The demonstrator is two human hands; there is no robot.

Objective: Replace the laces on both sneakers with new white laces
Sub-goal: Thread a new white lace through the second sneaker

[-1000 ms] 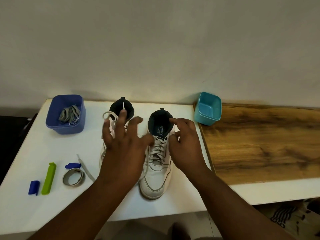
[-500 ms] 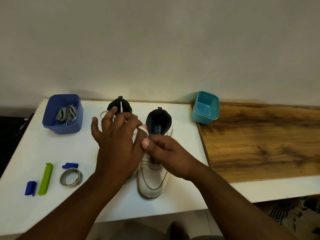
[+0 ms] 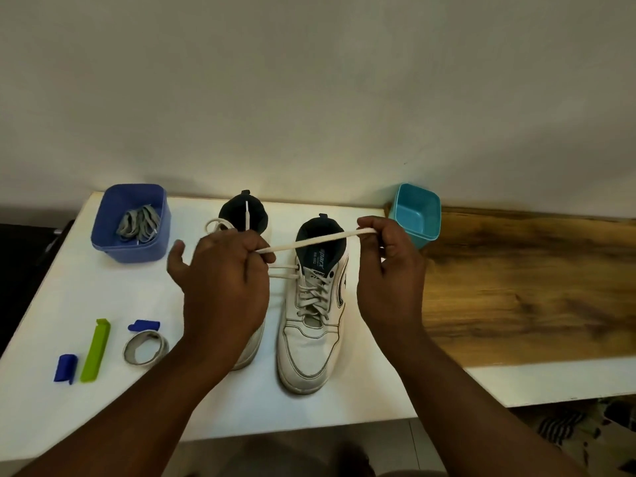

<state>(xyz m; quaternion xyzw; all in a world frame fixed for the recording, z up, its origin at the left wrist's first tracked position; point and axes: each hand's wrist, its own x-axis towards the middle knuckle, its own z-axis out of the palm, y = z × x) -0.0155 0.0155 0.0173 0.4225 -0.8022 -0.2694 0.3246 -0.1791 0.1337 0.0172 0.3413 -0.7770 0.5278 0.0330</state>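
1. The left hand [image 3: 220, 280] pinches one end of a white lace [image 3: 316, 241], and the right hand [image 3: 389, 266] pinches the other, holding it taut above the collar of the right sneaker [image 3: 311, 325].
2. This sneaker stands on the white counter [image 3: 103, 297], toe toward the person, with lacing already crossed up its front. Two strands run from its top eyelets toward the left hand.
3. The left sneaker [image 3: 246, 215] stands just beside it, mostly hidden under the left hand. A lace tip stands up in its dark opening, with a loose loop beside it.
4. The step seems to be drawing the lace ends even before tying. To do it well, pull both ends with equal tension and keep the lace flat. Steady the right sneaker so it does not tip toward its neighbour.
5. Half a second ago the two hands met close together over the right sneaker's tongue; now they have drawn apart, and the lace is stretched between them.
6. Left of the left sneaker, a blue tub [image 3: 132, 222] holds grey laces [image 3: 139, 223]. A teal tub [image 3: 418, 215] stands beyond the right sneaker, at the edge of a wooden board [image 3: 533, 287].
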